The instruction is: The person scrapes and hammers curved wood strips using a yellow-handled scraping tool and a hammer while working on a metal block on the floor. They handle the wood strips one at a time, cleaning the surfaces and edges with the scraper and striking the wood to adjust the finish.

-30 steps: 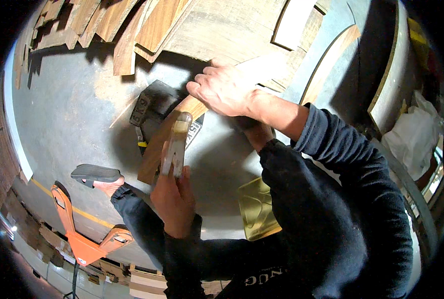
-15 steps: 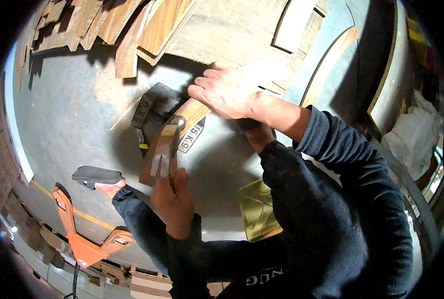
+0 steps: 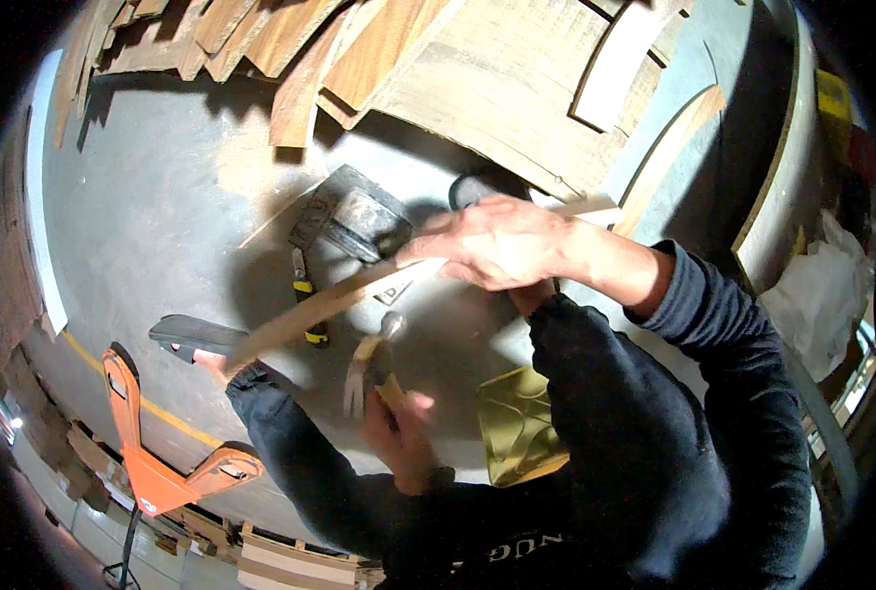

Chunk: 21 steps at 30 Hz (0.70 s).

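Both hands grasp: hammer (image 3: 369,369) blurred, strip (image 3: 330,305) half-hidden.

Support surface was a grey concrete floor (image 3: 152,197), scuffed, with a yellow painted line (image 3: 162,413) near its lower-left edge. Wood veneer offcuts (image 3: 379,59) lay piled on it well beyond the fingers (image 3: 448,246) of the right hand. A dark rectangular block (image 3: 359,221) lay just left of those fingertips. A yellow-and-black tool (image 3: 305,295) rested below the block. An orange tool (image 3: 152,452) lay well left of the left-hand fingers (image 3: 413,408).
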### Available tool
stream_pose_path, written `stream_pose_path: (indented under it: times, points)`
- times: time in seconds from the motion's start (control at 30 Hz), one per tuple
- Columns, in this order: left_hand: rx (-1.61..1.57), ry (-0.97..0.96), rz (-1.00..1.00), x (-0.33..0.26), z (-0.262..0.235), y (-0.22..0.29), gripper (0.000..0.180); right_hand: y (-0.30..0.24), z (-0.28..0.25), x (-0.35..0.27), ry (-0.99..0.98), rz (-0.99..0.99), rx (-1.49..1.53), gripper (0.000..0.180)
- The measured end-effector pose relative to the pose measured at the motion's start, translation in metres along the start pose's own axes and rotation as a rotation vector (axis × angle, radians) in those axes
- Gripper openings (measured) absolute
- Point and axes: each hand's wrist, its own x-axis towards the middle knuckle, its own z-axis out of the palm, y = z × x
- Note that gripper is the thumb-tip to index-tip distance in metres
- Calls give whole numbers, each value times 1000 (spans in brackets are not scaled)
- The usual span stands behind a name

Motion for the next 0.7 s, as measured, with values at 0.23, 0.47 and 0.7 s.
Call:
stream_pose_path:
  times: [0.23, 0.47, 0.7]
  points:
    - [-100, 10, -11, -16, -4, -6, 31, 5, 5, -7, -183, 340, 566, 25]
    - [-96, 9, 7, -12, 5, -4, 24, 20, 21, -13, 43, 238, 476, 29]
    - [-54, 5, 37, -6, 3, -5, 19, 17, 19, -14, 46, 250, 346, 28]
